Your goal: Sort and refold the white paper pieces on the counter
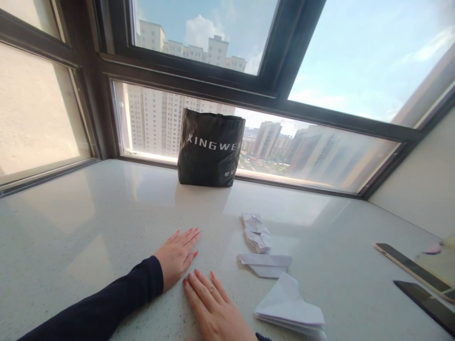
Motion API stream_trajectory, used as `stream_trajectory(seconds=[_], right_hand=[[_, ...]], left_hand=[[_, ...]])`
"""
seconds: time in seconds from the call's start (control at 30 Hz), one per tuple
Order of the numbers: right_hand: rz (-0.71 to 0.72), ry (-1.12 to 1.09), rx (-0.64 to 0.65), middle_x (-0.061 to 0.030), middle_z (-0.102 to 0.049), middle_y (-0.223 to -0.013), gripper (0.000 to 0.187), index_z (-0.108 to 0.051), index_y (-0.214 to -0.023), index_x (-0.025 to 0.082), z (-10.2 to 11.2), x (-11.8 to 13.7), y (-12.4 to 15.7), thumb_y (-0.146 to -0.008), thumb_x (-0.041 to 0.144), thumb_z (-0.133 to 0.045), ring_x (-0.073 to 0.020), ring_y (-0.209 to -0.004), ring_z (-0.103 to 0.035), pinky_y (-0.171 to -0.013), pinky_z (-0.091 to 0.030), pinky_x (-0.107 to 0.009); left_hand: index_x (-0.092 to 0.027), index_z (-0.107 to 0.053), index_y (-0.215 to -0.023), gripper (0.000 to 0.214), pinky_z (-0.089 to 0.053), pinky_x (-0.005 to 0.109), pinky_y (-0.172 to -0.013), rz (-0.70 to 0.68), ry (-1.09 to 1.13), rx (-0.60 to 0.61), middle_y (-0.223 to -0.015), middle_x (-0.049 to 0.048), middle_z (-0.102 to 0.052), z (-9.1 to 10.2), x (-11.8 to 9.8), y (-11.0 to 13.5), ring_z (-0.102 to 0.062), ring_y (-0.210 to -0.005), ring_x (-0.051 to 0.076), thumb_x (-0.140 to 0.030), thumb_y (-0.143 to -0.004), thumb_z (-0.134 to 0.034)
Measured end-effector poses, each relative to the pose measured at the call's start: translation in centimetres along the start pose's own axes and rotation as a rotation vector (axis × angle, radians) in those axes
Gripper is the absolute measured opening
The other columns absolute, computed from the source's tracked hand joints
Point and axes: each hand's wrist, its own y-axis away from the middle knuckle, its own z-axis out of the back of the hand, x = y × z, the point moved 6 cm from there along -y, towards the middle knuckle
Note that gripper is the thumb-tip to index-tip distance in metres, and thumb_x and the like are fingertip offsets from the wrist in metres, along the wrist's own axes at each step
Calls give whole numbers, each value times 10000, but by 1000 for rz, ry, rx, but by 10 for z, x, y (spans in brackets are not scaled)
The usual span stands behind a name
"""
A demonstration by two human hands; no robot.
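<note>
My left hand (177,255) lies flat on the pale speckled sill (117,227), palm down, its fingers stretched out and holding nothing. Just nearer to me, my right hand (215,308) also rests palm down with fingers extended, apart from the left. To the right of both hands sit folded white papers. The nearest is a stack of folded paper (289,305) with a peaked corner. Beyond it lies a flat folded strip of paper (265,264). Farthest back is a small pile of folded paper pieces (256,232). Neither hand touches the paper.
A black bag (211,151) with white lettering stands upright against the window at the back. Two dark flat devices, perhaps phones, lie at the right edge: one farther (412,267), one nearer (423,303). Dark window frames (320,111) border the sill, with tall buildings outside.
</note>
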Motion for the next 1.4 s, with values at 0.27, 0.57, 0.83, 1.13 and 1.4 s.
stream_trajectory(seconds=[0.27, 0.57, 0.83, 1.13, 1.4], right_hand=[[-1, -10, 4, -64, -530, -1192, 657, -430, -1209, 121, -1, 0, 0, -778, 604, -317, -191, -1138, -421, -950, -349, -316], [-1, 3, -4, -56, -532, -1191, 637, -449, -1191, 124, 1, 0, 0, -785, 596, -315, -186, -1135, -423, -947, -349, -305], [1, 21, -7, -36, -535, -1189, 633, -438, -1198, 134, 5, 0, -2, -788, 597, -305, -172, -1137, -421, -937, -363, -298], [42, -54, 159, -38, -541, -1181, 391, -447, -1192, 156, 11, -5, -5, -859, 348, -375, -188, -1095, -471, -902, -401, -307], [-410, -169, 426, -116, -484, -1227, 512, -456, -1196, 150, 101, -118, -26, -809, 480, -398, -245, -1145, -411, -944, -344, -437]], left_hand=[[-156, -340, -1269, 472, -235, 396, -990, -5, 15, -25, -1346, 63, -323, -1, 1, 0, -285, -1225, 189, -324, -837, -250], [-166, -310, -1286, 478, -242, 397, -986, -6, 10, -35, -1346, 56, -323, -1, 1, 1, -288, -1224, 186, -323, -839, -251], [-168, -344, -1266, 464, -241, 386, -986, -10, 12, -44, -1340, 57, -336, -1, 1, -1, -299, -1219, 185, -323, -838, -254], [-163, -380, -1243, 443, -218, 375, -999, 30, 2, -102, -1332, 52, -351, 6, -5, 3, -298, -1218, 173, -308, -847, -243], [-161, -318, -1282, 476, -209, 399, -997, 22, 45, -10, -1355, 60, -304, 1, 1, 1, -275, -1231, 187, -340, -848, -234]])
